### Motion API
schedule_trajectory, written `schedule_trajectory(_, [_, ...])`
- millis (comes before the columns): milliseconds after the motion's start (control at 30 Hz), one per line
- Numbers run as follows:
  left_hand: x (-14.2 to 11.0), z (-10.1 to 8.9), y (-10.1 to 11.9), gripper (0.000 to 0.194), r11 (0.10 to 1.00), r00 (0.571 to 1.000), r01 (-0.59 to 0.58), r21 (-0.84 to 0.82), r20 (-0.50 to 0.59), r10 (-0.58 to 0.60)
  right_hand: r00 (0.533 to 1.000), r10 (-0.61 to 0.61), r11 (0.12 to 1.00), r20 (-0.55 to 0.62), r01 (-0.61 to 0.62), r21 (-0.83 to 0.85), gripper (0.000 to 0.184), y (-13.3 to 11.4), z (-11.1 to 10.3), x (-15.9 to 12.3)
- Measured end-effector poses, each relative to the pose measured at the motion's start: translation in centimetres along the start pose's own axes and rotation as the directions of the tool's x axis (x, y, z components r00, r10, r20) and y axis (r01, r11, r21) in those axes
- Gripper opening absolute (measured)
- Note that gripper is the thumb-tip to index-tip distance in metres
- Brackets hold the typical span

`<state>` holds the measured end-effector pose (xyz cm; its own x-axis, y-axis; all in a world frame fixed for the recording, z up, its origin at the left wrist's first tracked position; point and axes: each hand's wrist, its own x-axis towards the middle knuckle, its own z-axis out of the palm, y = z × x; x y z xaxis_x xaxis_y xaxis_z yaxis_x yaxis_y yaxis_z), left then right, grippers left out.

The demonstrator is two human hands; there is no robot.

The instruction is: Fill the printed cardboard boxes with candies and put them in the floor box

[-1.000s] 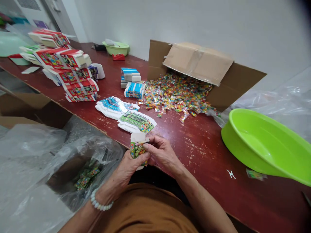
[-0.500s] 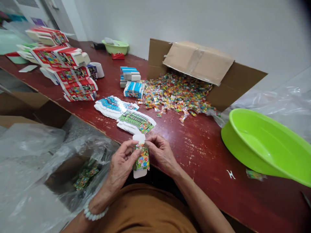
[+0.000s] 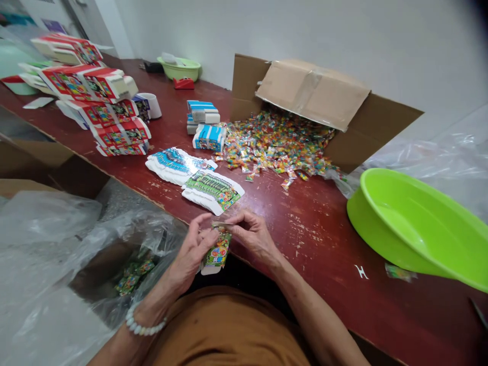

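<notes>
Green box (image 3: 218,255) held at the near edge of the table (image 3: 316,239) | left hand (image 3: 193,248), fingers gripping its side | right hand (image 3: 254,238), fingers pinching the top flap (image 3: 221,224) | uneven push could well crease that flap

Scuffed dark-red table (image 3: 305,231), loose wrapped candies (image 3: 272,147), fanned green cartons (image 3: 213,189), fanned blue cartons (image 3: 176,163), lime-green basin (image 3: 377,231)

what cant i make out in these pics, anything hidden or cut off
In the head view:
Small green carton: back turned away; left hand covers part of its near face.
Cardboard box: its depths are hidden by its upper panel and heaped wrapped candies.
Lime-green basin: far right end cut off by the picture's right edge.
Fanned green cartons: print too small to read.
</notes>
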<state>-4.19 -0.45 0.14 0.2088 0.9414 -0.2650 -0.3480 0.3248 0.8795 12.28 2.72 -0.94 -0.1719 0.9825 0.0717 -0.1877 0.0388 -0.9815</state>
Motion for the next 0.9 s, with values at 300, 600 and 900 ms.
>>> schedule_trajectory(300, [0.6, 1.0, -0.2, 0.066, 0.980, 0.981, 0.195, -0.048, 0.023, -0.194, 0.986, 0.130, 0.992, 0.107, -0.130, -0.008, 0.030, -1.3, 0.2, 0.4])
schedule_trajectory(600, [1.4, 0.0, -0.5, 0.075, 0.992, 0.988, 0.101, 0.070, 0.109, -0.108, 0.982, 0.165, 0.983, 0.087, -0.157, -0.091, 0.024, -1.6, 0.0, 0.9])
schedule_trajectory(900, [1.5, -0.1, -0.7, 0.080, 0.984, 0.993, 0.111, 0.139, 0.022, -0.115, 0.966, 0.038, 0.988, 0.254, 0.002, -0.154, 0.026, -2.0, -0.3, 0.4])
